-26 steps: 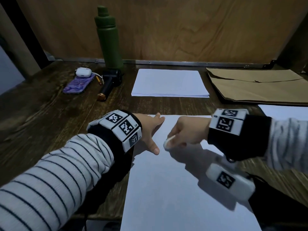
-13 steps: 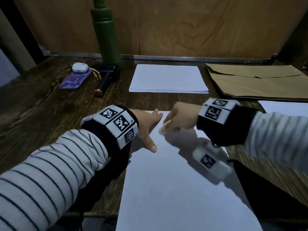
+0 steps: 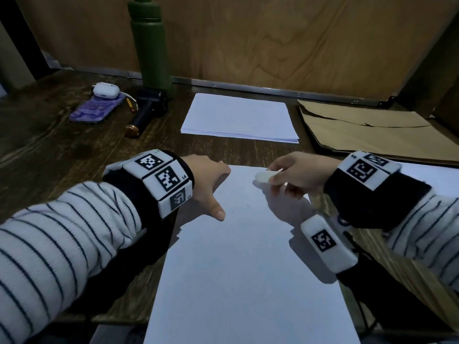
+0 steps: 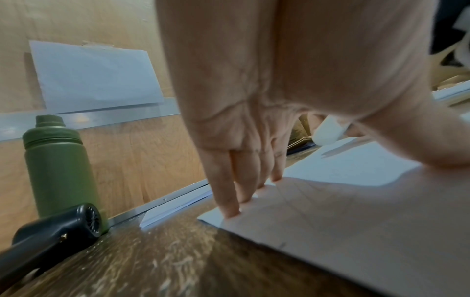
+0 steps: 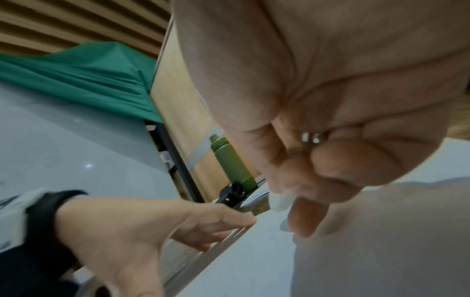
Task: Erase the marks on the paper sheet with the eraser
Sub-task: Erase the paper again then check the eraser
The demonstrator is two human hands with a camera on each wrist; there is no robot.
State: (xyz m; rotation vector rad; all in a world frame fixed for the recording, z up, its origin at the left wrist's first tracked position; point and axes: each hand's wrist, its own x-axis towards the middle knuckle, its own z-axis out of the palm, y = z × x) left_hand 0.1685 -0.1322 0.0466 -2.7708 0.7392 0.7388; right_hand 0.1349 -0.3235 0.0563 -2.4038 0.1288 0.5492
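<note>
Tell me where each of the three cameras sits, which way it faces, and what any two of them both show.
Head: worn on the head, looking forward and down at the paper sheet; both striped sleeves, left hand and right hand holding the eraser.
Left wrist: on the left wrist, looking along the straight fingers pressing the sheet's corner.
Right wrist: on the right wrist, looking along curled fingers pinching the eraser; the left hand shows too.
Shared: all three show the green bottle.

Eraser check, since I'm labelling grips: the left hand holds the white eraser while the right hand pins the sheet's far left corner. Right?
Hands are swapped. The head view shows the right hand pinching the white eraser, and the left hand pinning the paper sheet's far left corner.
</note>
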